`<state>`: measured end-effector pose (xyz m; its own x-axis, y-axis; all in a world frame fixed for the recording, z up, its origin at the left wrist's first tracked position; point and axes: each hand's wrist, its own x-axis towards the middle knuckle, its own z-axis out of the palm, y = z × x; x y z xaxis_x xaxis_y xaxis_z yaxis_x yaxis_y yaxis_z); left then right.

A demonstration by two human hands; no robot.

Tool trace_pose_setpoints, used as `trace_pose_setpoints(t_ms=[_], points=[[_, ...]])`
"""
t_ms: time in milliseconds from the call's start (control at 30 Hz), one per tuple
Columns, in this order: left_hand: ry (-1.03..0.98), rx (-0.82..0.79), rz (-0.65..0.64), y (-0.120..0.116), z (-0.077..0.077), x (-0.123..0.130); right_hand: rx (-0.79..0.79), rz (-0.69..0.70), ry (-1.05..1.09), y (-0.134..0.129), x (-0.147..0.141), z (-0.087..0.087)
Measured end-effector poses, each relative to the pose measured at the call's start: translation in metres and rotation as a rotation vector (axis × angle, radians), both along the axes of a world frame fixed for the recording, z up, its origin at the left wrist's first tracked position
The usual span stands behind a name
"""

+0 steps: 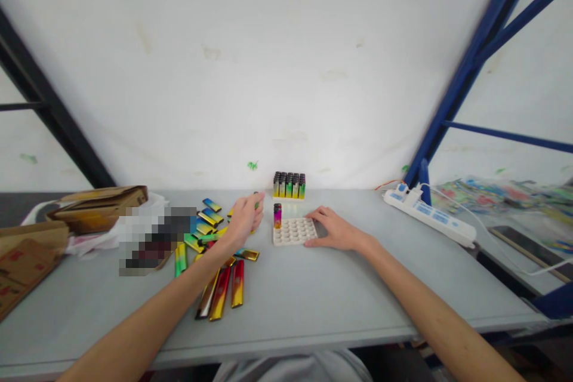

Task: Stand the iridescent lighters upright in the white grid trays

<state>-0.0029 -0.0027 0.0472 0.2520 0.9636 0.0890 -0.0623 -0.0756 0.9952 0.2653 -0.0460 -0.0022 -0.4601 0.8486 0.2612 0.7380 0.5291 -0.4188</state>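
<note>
My left hand (244, 219) is closed around a lighter (256, 205), whose dark top and a bit of green show above the fingers. Below and beside that hand lies a loose pile of shiny lighters (219, 293) in red, yellow, green and blue. With thumb and fingers spread, my right hand (333, 228) rests against the right edge of a white tray (295, 240) full of round holes. A single purple and yellow lighter (277, 216) stands upright in the tray's far left corner.
Behind the tray, a filled block of upright lighters (289, 186) stands near the wall. Cardboard boxes (101, 209), a white plastic bag (154, 203) and a pixelated patch lie at left. A power strip (430, 216) with cables and a phone (530, 248) are at right.
</note>
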Motion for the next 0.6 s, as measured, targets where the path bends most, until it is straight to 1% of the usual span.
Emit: trace_pose_setpoints(t_ms=[67, 133, 233, 333, 467, 533, 600], points=[[0.038, 0.017, 0.006, 0.000, -0.002, 0.000, -0.004, -0.003, -0.001, 0.000, 0.000, 0.000], [0.060, 0.018, -0.014, -0.002, -0.003, -0.002, -0.010, -0.007, -0.005, 0.000, 0.000, 0.000], [0.037, 0.019, -0.024, -0.004, -0.002, -0.004, -0.005, -0.006, -0.012, 0.000, 0.000, 0.000], [-0.004, 0.022, -0.058, -0.005, 0.002, -0.005, 0.003, -0.001, -0.004, 0.001, 0.001, -0.001], [0.022, 0.084, -0.118, -0.003, 0.009, -0.005, 0.000, 0.000, 0.010, 0.001, 0.001, -0.002], [0.040, 0.074, -0.131, -0.002, 0.010, -0.006, 0.002, -0.001, 0.016, 0.001, 0.001, -0.002], [0.060, 0.033, -0.133, -0.001, 0.008, -0.006, 0.000, -0.002, 0.020, 0.001, 0.001, -0.002]])
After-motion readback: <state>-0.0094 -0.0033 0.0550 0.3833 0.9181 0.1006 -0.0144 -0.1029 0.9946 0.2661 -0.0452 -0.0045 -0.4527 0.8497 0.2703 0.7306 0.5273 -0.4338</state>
